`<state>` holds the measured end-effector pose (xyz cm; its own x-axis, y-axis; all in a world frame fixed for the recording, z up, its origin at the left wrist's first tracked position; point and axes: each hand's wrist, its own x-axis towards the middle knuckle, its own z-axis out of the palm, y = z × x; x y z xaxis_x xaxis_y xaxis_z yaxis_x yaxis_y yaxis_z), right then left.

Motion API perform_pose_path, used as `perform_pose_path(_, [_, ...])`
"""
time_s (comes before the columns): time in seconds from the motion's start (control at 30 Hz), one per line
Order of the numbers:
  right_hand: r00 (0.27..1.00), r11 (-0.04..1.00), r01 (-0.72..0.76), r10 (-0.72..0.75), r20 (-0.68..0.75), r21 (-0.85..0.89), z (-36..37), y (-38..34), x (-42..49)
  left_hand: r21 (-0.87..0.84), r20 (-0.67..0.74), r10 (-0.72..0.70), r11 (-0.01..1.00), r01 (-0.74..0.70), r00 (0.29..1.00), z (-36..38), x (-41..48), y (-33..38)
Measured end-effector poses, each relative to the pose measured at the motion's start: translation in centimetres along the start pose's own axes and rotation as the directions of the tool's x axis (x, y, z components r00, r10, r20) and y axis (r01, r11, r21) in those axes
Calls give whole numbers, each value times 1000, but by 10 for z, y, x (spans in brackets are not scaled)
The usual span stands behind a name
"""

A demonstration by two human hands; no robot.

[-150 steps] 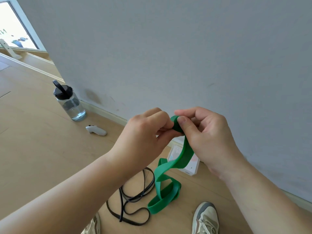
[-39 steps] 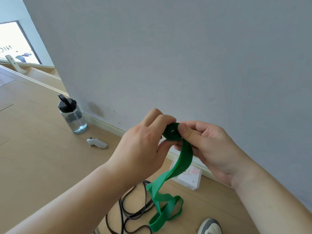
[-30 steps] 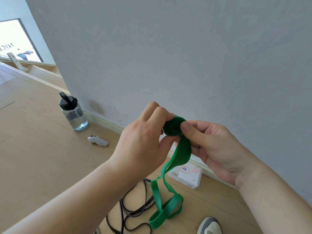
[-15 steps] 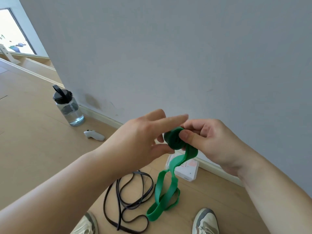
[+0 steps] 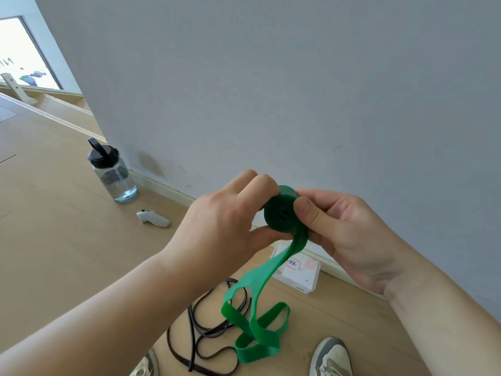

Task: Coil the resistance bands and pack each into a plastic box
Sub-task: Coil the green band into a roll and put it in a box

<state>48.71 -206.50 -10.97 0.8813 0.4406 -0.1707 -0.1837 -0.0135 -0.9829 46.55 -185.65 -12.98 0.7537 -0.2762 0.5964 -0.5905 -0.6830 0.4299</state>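
A green resistance band [image 5: 280, 213] is partly wound into a tight round coil held in mid-air before the wall. My left hand [image 5: 225, 226] grips the coil from the left, fingers curled over its top and thumb under it. My right hand [image 5: 341, 229] pinches it from the right, thumb pressed on the coil's face. The band's loose tail [image 5: 257, 324] hangs down to the floor in loops. A thin black resistance band [image 5: 206, 337] lies in loose loops on the floor. A white plastic box [image 5: 301, 275] with a small label sits by the skirting board.
A clear water bottle [image 5: 113, 175] with a black lid stands by the wall at left. A white controller [image 5: 153, 219] lies on the wooden floor near it. Two shoes [image 5: 330, 358] show at the bottom edge. The grey wall fills the background.
My left hand's fingers, stretched out half a second ago, have curled back over the coil. The coil has grown larger than it was five seconds ago, and the hanging tail is shorter.
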Motion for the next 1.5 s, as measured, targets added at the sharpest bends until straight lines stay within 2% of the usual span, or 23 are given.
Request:
perform_pose_path(0.1, [999,990,36,-34,18,-133,4,0,-3,28,-17,-19,999,19,1000,2,0,5])
perform_pose_path(0.2, [994,975,37,-58,-90,-219,4,1,-1,-55,100,-166,984,172,981,1,3,5])
perform_pose_path(0.3, [986,950,18,-68,-152,-312,3,-1,1,-205,328,-289,907,367,899,-6,6,0])
perform_pose_path(0.4, [994,908,10,-56,-97,-419,6,-3,1,-200,372,-386,855,478,845,-14,10,-3])
perform_pose_path(0.47, [998,886,-1,-27,-54,-464,8,-5,0,-254,486,-398,788,561,778,-16,12,-6])
perform_pose_path(0.57, [1000,911,8,-16,-17,-413,6,-8,-1,-314,551,-387,725,613,740,-18,14,-8])
perform_pose_path(0.73, [992,968,32,-60,-107,-249,-1,-2,3,-416,487,-468,618,667,738,-15,12,-6])
perform_pose_path(0.87, [983,984,107,-127,-135,-141,-1,1,5,-588,459,-518,432,684,722,-10,9,-1])
perform_pose_path(1.03, [972,982,187,-185,-144,-2,-2,1,5,-794,457,-460,174,582,761,-10,12,1])
perform_pose_path(1.07, [970,979,203,-201,-140,6,-1,3,5,-806,450,-440,173,565,777,-11,13,2])
perform_pose_path(1.13, [965,974,223,-224,-139,-26,2,5,5,-789,433,-423,250,562,796,-10,13,3])
perform_pose_path(1.23, [967,973,213,-223,-124,-90,5,9,6,-757,425,-440,307,577,791,-7,12,3])
perform_pose_path(1.37, [968,968,227,-236,-85,-106,10,6,6,-809,478,-424,130,574,770,-7,10,6])
perform_pose_path(1.4, [963,958,230,-250,-103,-174,10,6,6,-796,483,-430,147,587,763,-7,9,6])
perform_pose_path(1.43, [958,940,220,-258,-124,-261,9,8,6,-760,478,-442,224,610,759,-7,8,5])
perform_pose_path(1.5, [960,891,162,-242,-143,-425,7,10,6,-570,421,-494,509,645,761,-9,7,-1])
